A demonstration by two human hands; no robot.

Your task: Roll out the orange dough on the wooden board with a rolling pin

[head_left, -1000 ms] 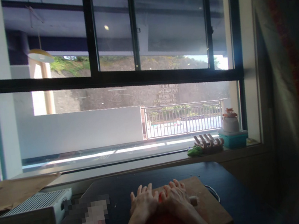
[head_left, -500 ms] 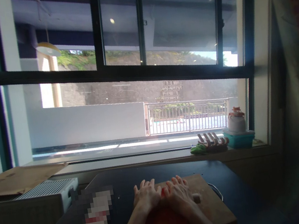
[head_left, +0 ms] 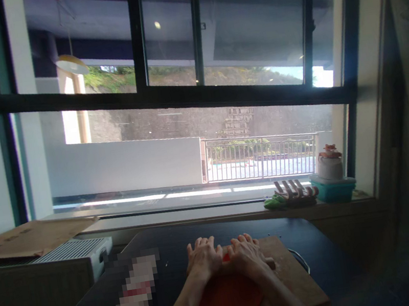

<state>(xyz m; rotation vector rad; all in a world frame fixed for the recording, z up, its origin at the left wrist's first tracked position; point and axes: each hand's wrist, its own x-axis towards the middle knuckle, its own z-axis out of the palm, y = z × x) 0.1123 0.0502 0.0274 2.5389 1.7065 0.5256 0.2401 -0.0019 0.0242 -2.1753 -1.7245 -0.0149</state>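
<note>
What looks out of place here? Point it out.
The brown sheet at far left: it lies over the radiator, covering part of its grille. The orange sheet shows no clear damage; the pixelated item can't be judged.

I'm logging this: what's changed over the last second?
The left hand and right hand moved the wooden roller forward on the board; more of the orange sheet shows. Neither hand let go. The view swung slightly left; the board and turquoise box stayed put.

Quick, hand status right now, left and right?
Left hand: open, palm down, fingers extended; what lies under the palm is hidden.
Right hand: open, palm down, at the rolling pin, whose end shows beside it.
</note>
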